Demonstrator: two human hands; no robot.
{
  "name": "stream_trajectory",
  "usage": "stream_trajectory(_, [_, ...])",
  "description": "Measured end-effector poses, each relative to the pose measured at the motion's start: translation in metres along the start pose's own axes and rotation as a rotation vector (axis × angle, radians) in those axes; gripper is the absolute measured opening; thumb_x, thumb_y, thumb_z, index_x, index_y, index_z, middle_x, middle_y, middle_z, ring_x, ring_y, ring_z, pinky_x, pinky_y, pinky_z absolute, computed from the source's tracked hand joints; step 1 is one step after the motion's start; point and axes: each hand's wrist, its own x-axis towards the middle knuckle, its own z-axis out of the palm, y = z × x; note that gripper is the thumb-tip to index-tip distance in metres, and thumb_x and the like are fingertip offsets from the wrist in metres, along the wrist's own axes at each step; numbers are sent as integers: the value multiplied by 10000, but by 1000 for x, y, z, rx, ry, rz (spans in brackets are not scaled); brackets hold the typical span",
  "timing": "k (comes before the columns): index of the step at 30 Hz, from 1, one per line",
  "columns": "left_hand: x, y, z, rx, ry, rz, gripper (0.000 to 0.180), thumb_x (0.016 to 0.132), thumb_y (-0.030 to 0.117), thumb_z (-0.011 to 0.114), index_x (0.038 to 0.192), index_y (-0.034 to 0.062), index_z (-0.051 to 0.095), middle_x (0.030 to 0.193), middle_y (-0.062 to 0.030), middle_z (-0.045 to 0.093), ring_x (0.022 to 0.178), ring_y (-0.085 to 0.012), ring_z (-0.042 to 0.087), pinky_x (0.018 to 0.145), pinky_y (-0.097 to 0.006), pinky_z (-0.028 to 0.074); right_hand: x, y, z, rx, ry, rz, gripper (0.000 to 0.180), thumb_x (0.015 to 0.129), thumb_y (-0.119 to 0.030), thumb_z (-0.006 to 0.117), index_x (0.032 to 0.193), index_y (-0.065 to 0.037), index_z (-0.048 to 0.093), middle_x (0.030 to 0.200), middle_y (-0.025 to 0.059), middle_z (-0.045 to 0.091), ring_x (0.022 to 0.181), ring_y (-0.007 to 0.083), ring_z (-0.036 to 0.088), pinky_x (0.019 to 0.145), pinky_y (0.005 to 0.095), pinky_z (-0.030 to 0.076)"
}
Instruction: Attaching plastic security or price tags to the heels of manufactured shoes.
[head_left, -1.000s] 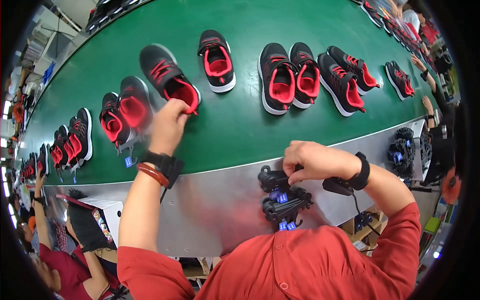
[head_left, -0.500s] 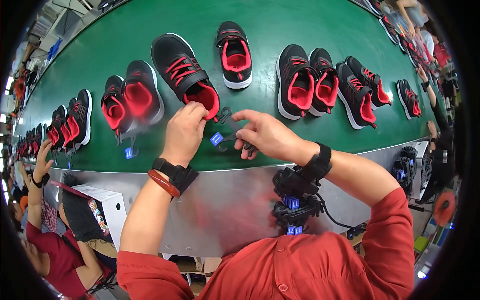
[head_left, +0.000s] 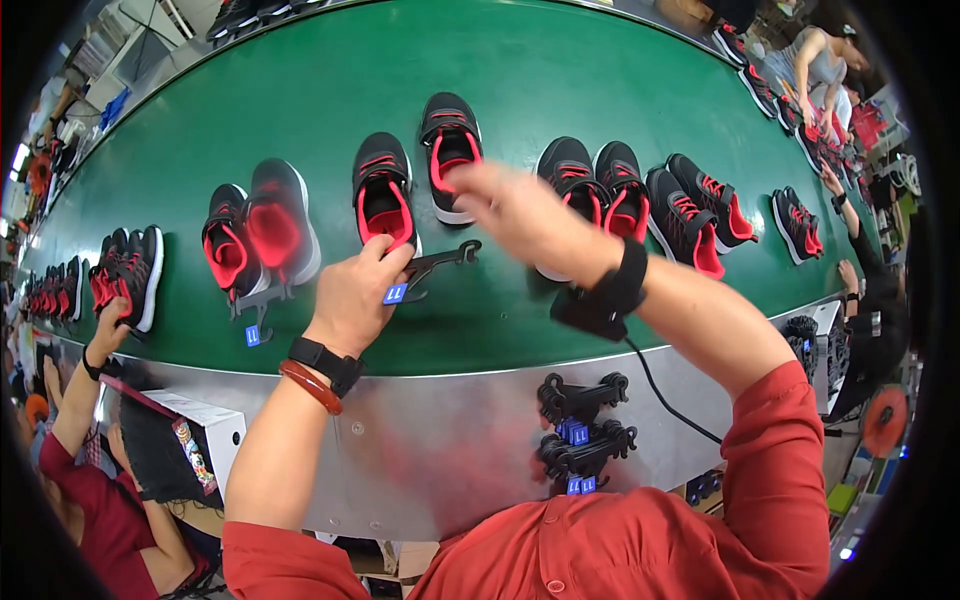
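My left hand [head_left: 355, 300] is closed, pinching the heel of a black sneaker [head_left: 380, 158] with red laces and lining. At that heel a black plastic shoe hanger [head_left: 440, 262] with a blue tag sticks out to the right, its free hook beyond the shoe. A matching sneaker [head_left: 450, 115] stands just right of and slightly farther than the first, toe away from me. Smeared by motion, my right hand [head_left: 525, 215] reaches left over the green surface toward that second sneaker's heel. Whether it touches the shoe or holds anything cannot be made out.
Paired sneakers [head_left: 685, 215] line the green work surface [head_left: 560, 65] on the right; another pair with a hanger [head_left: 262, 300] sits left. Black hangers [head_left: 585, 450] are stacked on the metal edge before me. A white box [head_left: 215, 430] and co-workers' arms [head_left: 75, 410] are at the sides.
The hanger has passed from my right hand to the heel of the sneaker at my left hand. That sneaker has straightened. My right hand has swung up toward the other sneaker.
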Motion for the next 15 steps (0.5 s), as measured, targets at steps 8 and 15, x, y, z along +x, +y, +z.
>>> stream_trajectory(8, [4,4,1,-177,-84,-285,362,789,-42,516,1109,109,589,849,-170,623,795,-401,598,679,-479,461,28,48,-6,-291,-424,-88,367,813,-278,663,1091,-51,583,973,130,617,949,322,595,818,420,469])
stream_trajectory(15, [7,2,0,-158,-99,-328,302,807,-13,524,1076,84,619,842,-194,628,797,-401,599,696,-491,461,28,25,5,-611,-250,-462,287,763,-385,673,835,-108,640,749,53,616,786,239,612,721,373,454])
